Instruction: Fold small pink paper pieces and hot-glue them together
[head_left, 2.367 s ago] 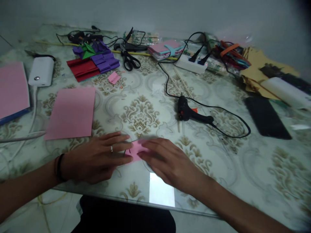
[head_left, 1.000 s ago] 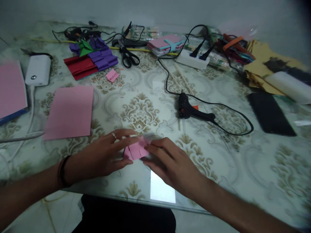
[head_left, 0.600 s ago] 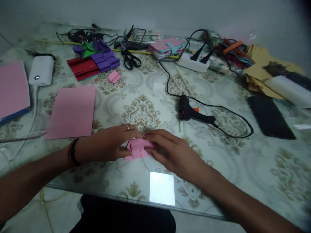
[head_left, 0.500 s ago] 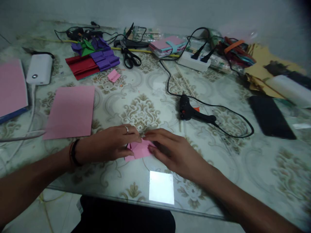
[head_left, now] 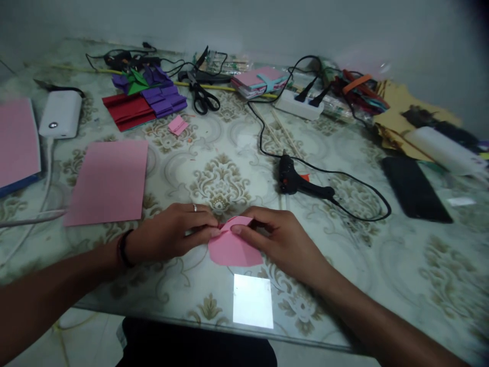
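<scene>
Between my hands is a piece of pink paper (head_left: 237,252), partly folded, with its wider part spread toward me. My left hand (head_left: 179,229), wearing a ring, pinches its left upper edge between thumb and fingers. On the other side my right hand (head_left: 280,237) grips the upper right part, thumb on top and fingers behind. The fingers hide some of the folds. A flat pink sheet (head_left: 109,183) lies on the table left of my left hand. Beyond my right hand rests a black glue gun (head_left: 301,181) with its cord looping right.
Along the back are black-handled scissors (head_left: 204,97), red folded paper (head_left: 130,109), purple folded paper (head_left: 164,100), a bundle of coloured paper (head_left: 260,81) and a white power strip (head_left: 300,104). A white power bank (head_left: 61,114) stands left, a black phone (head_left: 416,188) right. A small pink folded piece (head_left: 178,125) lies mid-table.
The pink paper has been lifted and turned, so a wider face now spreads toward me. Both hands have gone from resting over it to pinching its upper edge.
</scene>
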{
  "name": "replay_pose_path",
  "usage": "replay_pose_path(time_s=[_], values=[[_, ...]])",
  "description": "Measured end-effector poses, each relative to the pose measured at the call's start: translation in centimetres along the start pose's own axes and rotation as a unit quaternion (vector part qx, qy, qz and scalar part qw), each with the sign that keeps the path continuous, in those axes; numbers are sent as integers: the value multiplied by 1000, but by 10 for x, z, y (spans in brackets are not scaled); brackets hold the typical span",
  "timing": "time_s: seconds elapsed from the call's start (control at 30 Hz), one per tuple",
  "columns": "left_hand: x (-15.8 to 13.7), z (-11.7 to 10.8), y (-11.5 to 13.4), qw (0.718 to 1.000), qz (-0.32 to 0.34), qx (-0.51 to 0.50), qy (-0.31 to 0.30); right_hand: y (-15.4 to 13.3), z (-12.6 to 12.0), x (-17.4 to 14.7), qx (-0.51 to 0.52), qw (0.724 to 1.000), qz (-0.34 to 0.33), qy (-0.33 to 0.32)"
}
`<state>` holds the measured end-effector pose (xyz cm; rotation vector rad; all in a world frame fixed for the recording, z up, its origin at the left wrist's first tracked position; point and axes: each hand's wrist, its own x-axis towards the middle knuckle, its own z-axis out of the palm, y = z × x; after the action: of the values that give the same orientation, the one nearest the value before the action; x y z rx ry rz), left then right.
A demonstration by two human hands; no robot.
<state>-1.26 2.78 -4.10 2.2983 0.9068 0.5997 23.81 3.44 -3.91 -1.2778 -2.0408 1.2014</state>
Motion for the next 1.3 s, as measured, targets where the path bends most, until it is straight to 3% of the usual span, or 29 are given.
replay_pose_path(time_s=[0.17,0.33,0.5,0.73,1.0,1.17,1.3], values=[[-2,-2,6,992,-103,-72,28,-13,1,-2,46,998,50,8],[-1,-6,11,982,-154,-99,51,-19,6,2,66,996,17,59],[-2,-3,16,988,-97,-65,100,-15,9,-1,42,992,-77,86],[-4,-1,27,992,-33,-8,121,-10,10,-9,11,980,-173,102],[-7,-1,32,982,-4,65,176,-18,11,-11,24,966,-214,145],[-6,-5,34,980,62,69,178,-22,12,-14,16,954,-266,137],[-4,-8,33,979,33,60,193,-21,13,-14,28,954,-255,154]])
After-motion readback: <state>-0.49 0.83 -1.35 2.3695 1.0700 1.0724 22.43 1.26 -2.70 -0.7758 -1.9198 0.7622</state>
